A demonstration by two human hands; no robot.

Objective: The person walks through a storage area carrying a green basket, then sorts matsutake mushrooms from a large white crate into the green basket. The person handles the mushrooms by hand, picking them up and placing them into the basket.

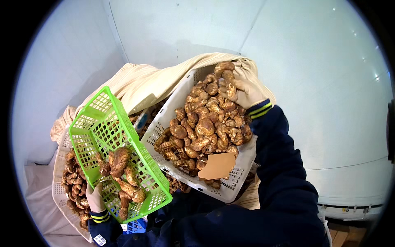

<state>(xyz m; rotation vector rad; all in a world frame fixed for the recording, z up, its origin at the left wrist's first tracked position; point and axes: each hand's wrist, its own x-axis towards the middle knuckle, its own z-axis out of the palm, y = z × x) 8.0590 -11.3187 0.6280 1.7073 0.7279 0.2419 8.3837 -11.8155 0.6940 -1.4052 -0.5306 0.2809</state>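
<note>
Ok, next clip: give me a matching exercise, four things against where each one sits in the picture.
Things:
1. green basket
2. large white basket
3. tan card
4. cream cloth

Places:
A. draped behind the baskets, against the wall
B. lying on the mushrooms at the white basket's near end
C. tilted, held at its lower end by the left hand
D. piled full, with the right hand on its far end

Pairs: 1-C, 2-D, 3-B, 4-A

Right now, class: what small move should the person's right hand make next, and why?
Probably carry the mushroom it grips across to the green basket. The right hand is shut on it above the full white basket, while the left hand holds the green basket, tilted and holding only a few.
</note>
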